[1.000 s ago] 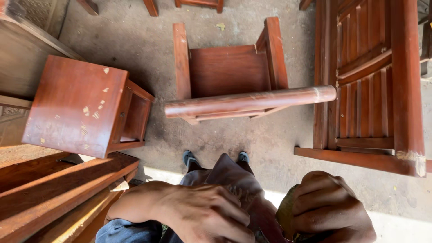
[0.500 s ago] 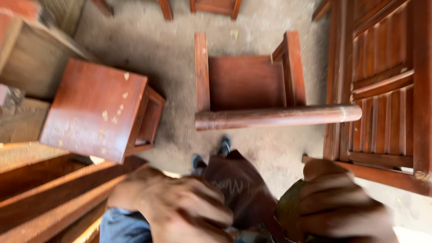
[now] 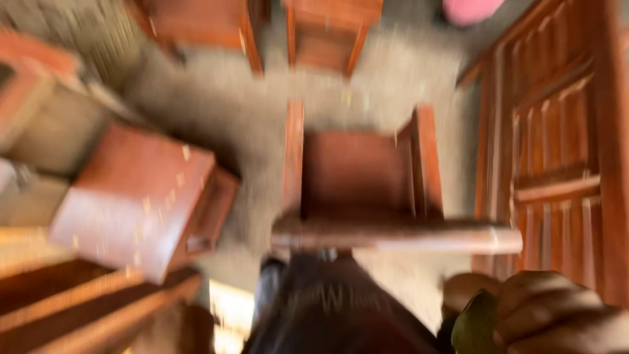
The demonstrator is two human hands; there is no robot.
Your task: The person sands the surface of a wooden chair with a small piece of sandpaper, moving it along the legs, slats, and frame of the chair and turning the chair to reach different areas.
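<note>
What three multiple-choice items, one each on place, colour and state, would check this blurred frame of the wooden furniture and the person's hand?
1. Where does the long wooden rail lie?
A. Across the near end of the open wooden frame
B. On top of the small cabinet
C. Against the pink thing

2. What colour is the small cabinet at the left?
A. Grey
B. Reddish brown
C. Green

3. How is the right hand?
A. Flat and spread open
B. Out of view
C. Curled shut on a dull green object

Answers:
1 A, the rail runs crosswise at the frame's near end.
2 B, its top and side show reddish brown, flecked with pale spots.
3 C, the fingers fold around the green object at the lower right; what it is cannot be told through the blur.
</note>
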